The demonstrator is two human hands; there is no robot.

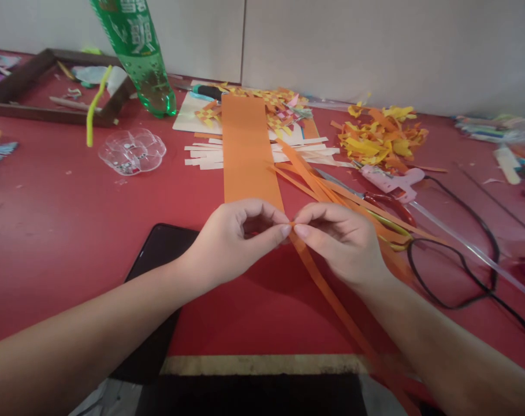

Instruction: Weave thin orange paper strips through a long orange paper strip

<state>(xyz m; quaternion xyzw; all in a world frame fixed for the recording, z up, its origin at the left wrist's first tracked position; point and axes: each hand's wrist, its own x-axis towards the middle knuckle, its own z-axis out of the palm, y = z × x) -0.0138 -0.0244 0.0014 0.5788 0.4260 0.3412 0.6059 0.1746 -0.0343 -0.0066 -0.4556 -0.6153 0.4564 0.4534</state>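
My left hand (pixel 240 240) and my right hand (pixel 342 240) meet above the red table, thumb and forefinger of each pinched on a narrow orange paper strip (pixel 316 274). The strip's long tail hangs down toward the table's front edge and passes under my right forearm. Only a small bit of it shows between the fingertips. Just beyond my hands lies a wide orange paper sheet (pixel 247 150). Several loose orange paper strips (pixel 314 179) are spread beyond my right hand. Beside my left wrist is a black phone (pixel 158 254), partly covered by my forearm.
A green bottle (pixel 145 69) stands at the back left near a dark wooden frame (pixel 49 112) and a clear plastic tray (pixel 132 151). On the right are a pink glue gun (pixel 394 180) with a black cord (pixel 453 303), red-handled scissors (pixel 386 205) and a heap of paper scraps (pixel 379 138).
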